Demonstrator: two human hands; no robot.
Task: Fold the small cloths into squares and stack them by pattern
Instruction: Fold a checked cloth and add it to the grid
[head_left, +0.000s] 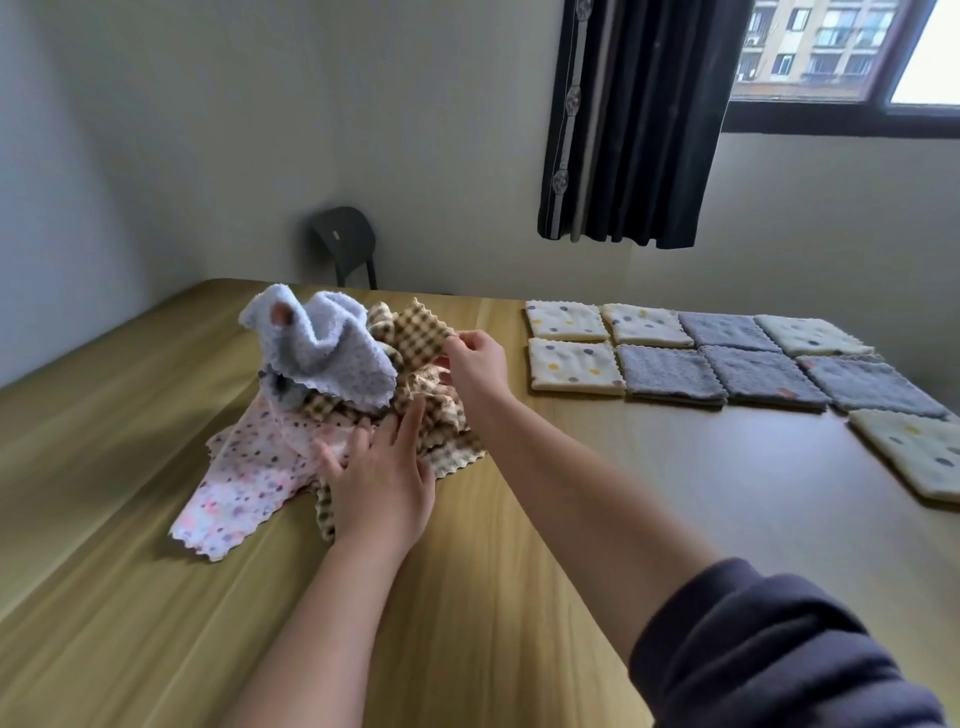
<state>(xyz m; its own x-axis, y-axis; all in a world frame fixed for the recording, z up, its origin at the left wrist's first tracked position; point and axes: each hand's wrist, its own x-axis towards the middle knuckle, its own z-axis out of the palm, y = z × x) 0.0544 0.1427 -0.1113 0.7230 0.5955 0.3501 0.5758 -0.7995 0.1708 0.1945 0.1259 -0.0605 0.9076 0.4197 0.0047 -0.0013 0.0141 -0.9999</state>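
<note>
A loose heap of unfolded cloths lies on the wooden table (156, 597) at the centre left. On top of the heap sits a crumpled pale blue cloth (332, 353). A pink dotted cloth (244, 488) spreads out toward me, and brown checked cloths (423, 332) bunch behind it. My left hand (382, 483) rests flat with straight fingers on the heap's near side. My right hand (475, 364) pinches the corner of a brown checked cloth and lifts it.
At the right of the table lie folded squares in rows: cream dotted cloths (569, 366) and grey cloths (670, 371), with another cream dotted square (919, 449) near the right edge. A dark chair (345, 244) stands behind the table. A dark curtain (634, 119) hangs by the window.
</note>
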